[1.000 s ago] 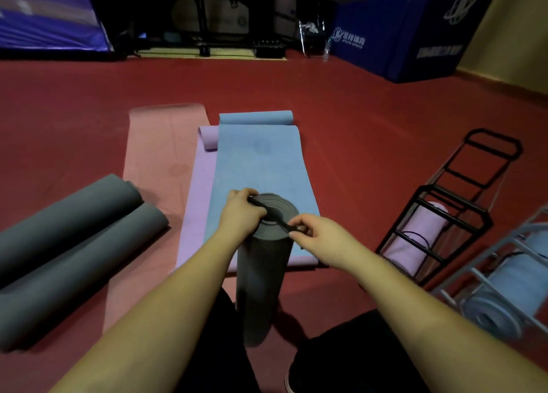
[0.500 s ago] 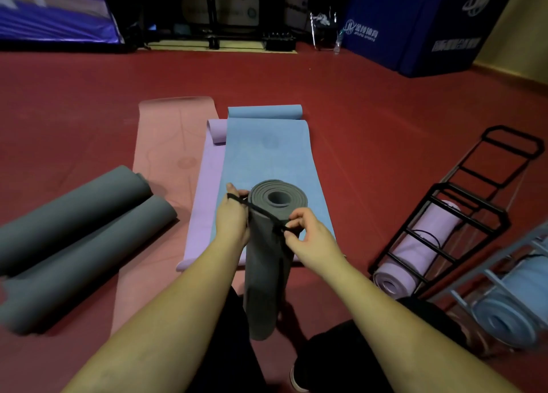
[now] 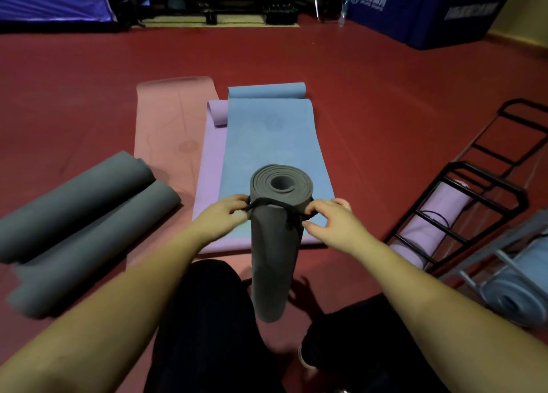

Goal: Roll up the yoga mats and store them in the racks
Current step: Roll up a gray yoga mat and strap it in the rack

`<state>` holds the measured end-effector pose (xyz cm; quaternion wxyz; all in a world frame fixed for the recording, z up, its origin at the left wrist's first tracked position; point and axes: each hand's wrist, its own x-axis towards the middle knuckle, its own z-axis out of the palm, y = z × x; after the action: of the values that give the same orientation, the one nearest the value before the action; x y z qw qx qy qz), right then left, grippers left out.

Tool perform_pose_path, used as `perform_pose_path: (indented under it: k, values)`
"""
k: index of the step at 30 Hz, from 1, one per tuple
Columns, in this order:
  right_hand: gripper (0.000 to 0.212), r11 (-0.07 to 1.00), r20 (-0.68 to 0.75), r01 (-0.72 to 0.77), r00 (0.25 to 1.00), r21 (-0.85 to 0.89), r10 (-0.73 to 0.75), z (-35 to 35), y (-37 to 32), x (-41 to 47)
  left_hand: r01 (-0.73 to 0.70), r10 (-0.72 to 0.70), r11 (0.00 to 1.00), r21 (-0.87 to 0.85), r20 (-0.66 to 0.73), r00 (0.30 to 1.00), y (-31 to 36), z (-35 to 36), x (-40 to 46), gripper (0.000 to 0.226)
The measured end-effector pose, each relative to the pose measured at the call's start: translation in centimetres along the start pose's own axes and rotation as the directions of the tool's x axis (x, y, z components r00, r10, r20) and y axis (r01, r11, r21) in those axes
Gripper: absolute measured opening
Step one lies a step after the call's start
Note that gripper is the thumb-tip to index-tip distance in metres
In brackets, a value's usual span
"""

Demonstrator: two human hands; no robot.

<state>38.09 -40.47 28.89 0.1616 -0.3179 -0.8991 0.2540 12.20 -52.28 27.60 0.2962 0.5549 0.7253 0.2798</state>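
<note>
A rolled grey mat (image 3: 274,244) is stood upright on the floor (image 3: 385,111), at the near end of the flat mats, just in front of the knees. A black strap (image 3: 278,207) is looped round it just below the top end. The strap is pinched by the left hand (image 3: 222,216) on the roll's left side and by the right hand (image 3: 332,222) on its right; fingers of both are curled on the cord, nothing else held.

Step judged: strap being slid down and seated. For a good result, both sides should be pulled down evenly so the loop is kept level and the coil is not loosened; the roll should be kept upright and steadied between the knees. The crossing strand at the front should be kept flat.

Surface: red floor. A blue mat (image 3: 267,143) is laid flat over a purple mat (image 3: 209,167), both curled at the far end; a pink mat (image 3: 166,131) is flat to their left. Two rolled grey mats (image 3: 74,214) lie toward the left edge. At the right, a black rack (image 3: 480,197) holds a purple roll (image 3: 430,223); a pale rack (image 3: 504,259) holds a blue roll (image 3: 516,297). Blue padded blocks (image 3: 430,10) and dark equipment are seen along the far wall.
</note>
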Motion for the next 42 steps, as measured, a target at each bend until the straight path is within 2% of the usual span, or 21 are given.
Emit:
perform_pose_path:
  k: [2,3,5,7,11,14,16,18,20,21,22,25,27,28,30,32,36,39,41,42]
  values:
    - [0.023,1.0,0.053,0.01,0.999,0.028,-0.012,-0.4,0.6,0.6,0.112,-0.085,0.963,-0.245,0.121,0.989,0.2,-1.4,0.5,0.041]
    - [0.019,0.997,0.074,0.006,0.997,0.078,-0.012,-0.6,0.8,0.9,0.13,-0.098,0.963,-0.234,0.144,0.985,0.4,-1.9,0.5,0.042]
    - [0.018,0.986,0.143,0.006,0.989,0.166,-0.03,-1.1,0.8,1.3,0.132,-0.123,0.99,-0.054,0.14,0.982,0.9,-2.4,0.2,0.039]
    - [0.024,0.988,0.2,0.054,0.976,0.143,-0.082,-1.5,0.6,1.6,0.124,-0.134,0.988,0.094,0.12,0.984,1.6,-2.8,0.2,0.038]
    - [0.037,0.975,0.354,0.191,0.925,-0.112,-0.141,-2.2,0.9,1.8,0.067,-0.131,0.956,0.286,0.213,0.968,1.4,-3.4,0.8,0.036]
    - [0.043,0.909,0.425,0.354,0.874,-0.222,-0.236,-3.2,0.6,1.5,-0.042,-0.136,0.864,0.502,0.311,0.941,1.7,-3.4,1.2,0.027]
    - [0.047,0.885,0.477,0.405,0.84,-0.232,-0.259,-3.7,0.5,1.5,-0.103,-0.128,0.814,0.572,0.35,0.928,2.6,-3.5,1.3,0.035]
    - [0.046,0.878,0.534,0.422,0.808,-0.228,-0.25,-3.9,0.7,1.6,-0.193,-0.108,0.742,0.642,0.399,0.911,2.8,-4.0,1.3,0.038]
    - [0.047,0.877,0.605,0.414,0.772,-0.242,-0.198,-4.2,0.8,1.8,-0.312,-0.113,0.612,0.727,0.47,0.875,2.8,-4.1,1.1,0.029]
    - [0.044,0.891,0.637,0.376,0.759,-0.254,-0.139,-4.5,0.6,2.0,-0.374,-0.112,0.559,0.74,0.514,0.851,2.5,-3.8,1.1,0.039]
    - [0.041,0.902,0.659,0.347,0.745,-0.257,-0.099,-4.8,0.5,2.2,-0.401,-0.112,0.556,0.728,0.544,0.831,2.3,-3.4,0.9,0.045]
    - [0.051,0.88,0.661,0.353,0.748,-0.319,-0.061,-5.3,0.5,3.2,-0.28,-0.107,0.745,0.606,0.522,0.846,2.6,-2.8,0.5,0.047]
    - [0.037,0.831,0.695,0.392,0.719,-0.394,-0.01,-4.7,1.3,3.3,-0.068,-0.149,0.899,0.432,0.449,0.881,2.6,-2.8,1.0,0.057]
    - [0.029,0.803,0.704,0.425,0.71,-0.417,-0.01,-4.2,1.8,3.4,0.001,-0.171,0.923,0.385,0.408,0.897,2.3,-2.8,1.2,0.056]
    - [0.019,0.803,0.703,0.43,0.711,-0.414,-0.018,-2.8,2.9,3.0,0.043,-0.221,0.904,0.424,0.381,0.898,1.7,-1.8,1.5,0.044]
    - [0.022,0.837,0.673,0.39,0.739,-0.383,-0.037,-1.4,3.7,3.1,0.074,-0.294,0.863,0.5,0.377,0.878,0.8,-0.2,2.1,0.037]
    - [0.021,0.879,0.651,0.306,0.759,-0.365,0.006,0.2,4.3,4.1,0.182,-0.39,0.844,0.505,0.345,0.854,-0.5,1.6,3.9,0.043]
    - [0.022,0.892,0.691,0.261,0.719,-0.369,0.076,2.0,5.9,4.6,0.216,-0.463,0.803,0.555,0.353,0.813,-1.6,2.7,5.7,0.035]
    - [0.012,0.914,0.702,0.216,0.706,-0.345,0.098,4.1,7.6,4.5,0.233,-0.499,0.785,0.574,0.363,0.787,-3.0,4.1,6.7,0.03]
    - [0.023,0.921,0.706,0.196,0.7,-0.336,0.108,5.1,8.4,4.4,0.255,-0.534,0.77,0.584,0.373,0.759,-3.5,4.7,7.0,0.025]
